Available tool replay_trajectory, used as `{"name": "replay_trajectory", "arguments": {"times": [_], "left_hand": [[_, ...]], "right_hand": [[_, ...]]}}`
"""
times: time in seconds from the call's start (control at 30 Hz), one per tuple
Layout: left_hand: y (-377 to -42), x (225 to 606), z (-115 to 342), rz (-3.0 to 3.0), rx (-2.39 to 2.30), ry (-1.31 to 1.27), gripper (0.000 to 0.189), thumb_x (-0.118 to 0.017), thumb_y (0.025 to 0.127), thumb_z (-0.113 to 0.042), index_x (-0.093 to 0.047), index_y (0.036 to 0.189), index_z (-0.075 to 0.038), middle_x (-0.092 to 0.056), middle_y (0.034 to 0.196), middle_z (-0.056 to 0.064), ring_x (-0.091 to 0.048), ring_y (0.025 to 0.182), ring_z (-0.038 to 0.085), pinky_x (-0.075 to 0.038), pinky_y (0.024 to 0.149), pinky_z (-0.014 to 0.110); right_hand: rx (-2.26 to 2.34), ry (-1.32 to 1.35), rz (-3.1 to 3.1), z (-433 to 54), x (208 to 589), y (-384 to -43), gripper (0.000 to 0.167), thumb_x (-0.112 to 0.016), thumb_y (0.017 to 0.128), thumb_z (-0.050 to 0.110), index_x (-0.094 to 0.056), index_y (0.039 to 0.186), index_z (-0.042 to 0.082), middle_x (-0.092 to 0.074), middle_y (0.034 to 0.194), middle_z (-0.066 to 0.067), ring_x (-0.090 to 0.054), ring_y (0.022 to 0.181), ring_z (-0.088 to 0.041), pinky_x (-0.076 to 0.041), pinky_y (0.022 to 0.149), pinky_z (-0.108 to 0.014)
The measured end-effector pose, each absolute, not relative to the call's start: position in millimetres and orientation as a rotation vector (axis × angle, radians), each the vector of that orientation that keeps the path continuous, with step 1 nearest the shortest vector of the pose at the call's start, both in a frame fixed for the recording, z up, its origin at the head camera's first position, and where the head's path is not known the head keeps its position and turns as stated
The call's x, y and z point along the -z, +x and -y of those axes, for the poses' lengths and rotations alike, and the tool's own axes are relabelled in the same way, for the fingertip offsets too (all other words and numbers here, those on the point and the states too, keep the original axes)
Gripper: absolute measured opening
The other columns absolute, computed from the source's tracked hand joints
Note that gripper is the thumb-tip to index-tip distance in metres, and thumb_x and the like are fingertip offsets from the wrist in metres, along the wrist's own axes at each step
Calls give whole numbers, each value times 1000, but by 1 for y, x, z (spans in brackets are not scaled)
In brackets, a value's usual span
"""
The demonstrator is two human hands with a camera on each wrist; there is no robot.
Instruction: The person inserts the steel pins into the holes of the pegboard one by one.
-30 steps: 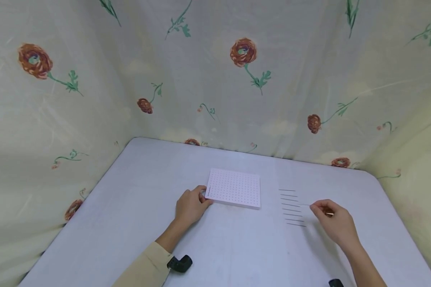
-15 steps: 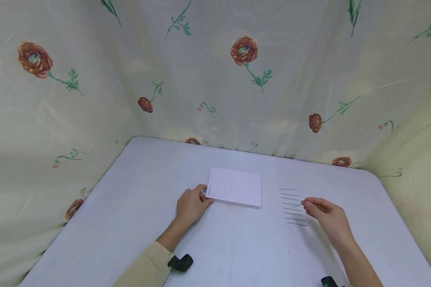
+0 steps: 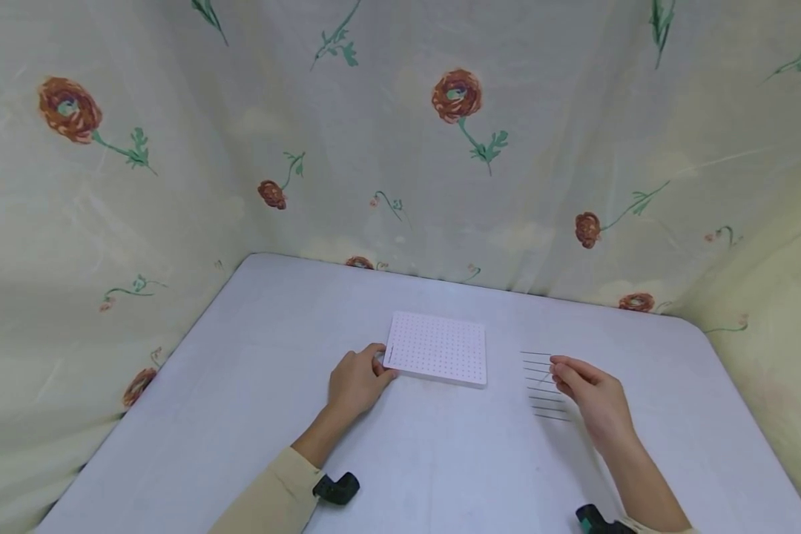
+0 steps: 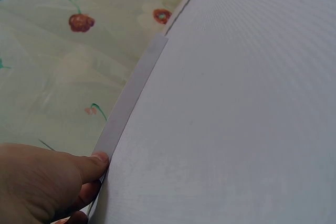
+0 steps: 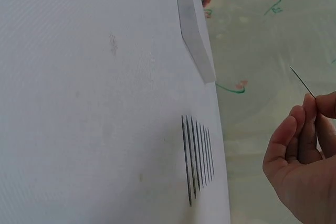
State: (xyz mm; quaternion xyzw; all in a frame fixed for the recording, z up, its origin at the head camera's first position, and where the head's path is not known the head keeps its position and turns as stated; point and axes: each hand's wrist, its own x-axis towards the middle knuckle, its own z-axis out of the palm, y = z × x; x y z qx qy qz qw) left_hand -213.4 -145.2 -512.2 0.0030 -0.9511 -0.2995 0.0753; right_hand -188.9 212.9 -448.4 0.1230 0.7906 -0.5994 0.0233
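Observation:
A white board with a grid of small holes (image 3: 437,347) lies on the table. My left hand (image 3: 355,382) grips its near left corner; in the left wrist view the thumb (image 4: 98,160) presses the board's side wall (image 4: 128,95). One thin dark needle (image 3: 391,354) stands at the board's left edge. To the right, my right hand (image 3: 594,400) is raised above a row of needles, pinching one needle (image 5: 302,81) between thumb and fingertips, its pointed end sticking out. Several more needles (image 5: 193,158) lie side by side on the table, partly behind the right hand in the head view.
The white table (image 3: 454,467) has a raised far edge against a flowered curtain (image 3: 400,148), which also hangs at both sides. Black wrist cameras are strapped on the left wrist (image 3: 336,489) and the right wrist (image 3: 594,518).
My right hand has moved left and slightly away from me, over the row of needles, and the pinched needle has turned from lying level to slanting. My left hand and the board stay put.

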Motion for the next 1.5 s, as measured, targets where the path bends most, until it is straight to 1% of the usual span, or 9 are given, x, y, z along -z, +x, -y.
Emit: {"name": "replay_trajectory", "arguments": {"times": [0.2,0.3,0.47,0.6,0.83,0.97,1.17,1.4,1.5], "left_hand": [[-214,512,144,2851,914,13,49,-82,87,-32,-68,129,-10,-56,67,-7,-48,65,11,-35,57,24],[-213,511,145,2849,916,15,49,-81,88,-32,-68,129,-10,-56,67,-7,-48,65,11,-35,57,24],[-212,511,145,2847,919,17,48,-82,87,-32,-68,129,-10,-56,67,-7,-48,65,11,-35,57,24],[-212,511,145,2850,919,13,48,-81,88,-31,-68,128,-10,-56,67,-7,-48,64,11,-36,56,24],[-213,510,144,2850,906,13,48,-82,87,-31,-68,128,-10,-56,67,-7,-48,65,11,-35,56,24],[-213,511,146,2847,912,7,47,-82,87,-31,-68,128,-10,-56,67,-7,-48,65,11,-35,56,24],[-211,513,146,2851,930,-3,47,-82,87,-30,-68,128,-9,-56,67,-7,-49,64,11,-36,56,24],[-213,512,147,2844,914,0,48,-82,87,-31,-68,128,-10,-56,66,-7,-49,63,10,-36,55,23],[-213,510,146,2851,905,3,48,-82,87,-31,-68,128,-10,-56,66,-8,-48,64,10,-36,55,23]], "right_hand": [[1815,337,-2474,-201,448,-191,53,-61,102,37,-58,141,1,-69,100,23,-67,96,4,-55,89,-17],[1794,324,-2492,-194,448,-192,52,-62,102,38,-60,139,3,-71,102,19,-68,96,2,-55,90,-18],[1722,327,-2541,-181,448,-197,48,-63,101,39,-64,136,6,-73,113,9,-69,101,-8,-55,89,-18],[1680,342,-2569,-171,448,-201,44,-63,101,39,-67,134,10,-73,117,6,-68,102,-11,-54,88,-18],[1675,324,-2575,-152,447,-206,41,-62,101,38,-68,133,13,-70,130,-4,-63,111,-20,-48,97,-28],[1665,302,-2583,-141,448,-209,38,-63,101,34,-69,130,11,-69,130,-7,-61,107,-17,-47,90,-25],[1682,243,-2611,-123,451,-214,31,-66,99,25,-71,122,6,-71,125,-8,-60,101,-13,-48,77,-17],[1751,127,-2636,-98,452,-221,18,-69,95,18,-75,107,6,-74,115,-7,-63,94,-10,-49,71,-16],[1769,99,-2645,-88,452,-224,15,-70,94,18,-75,104,7,-75,111,-6,-63,91,-9,-49,70,-17]]}}
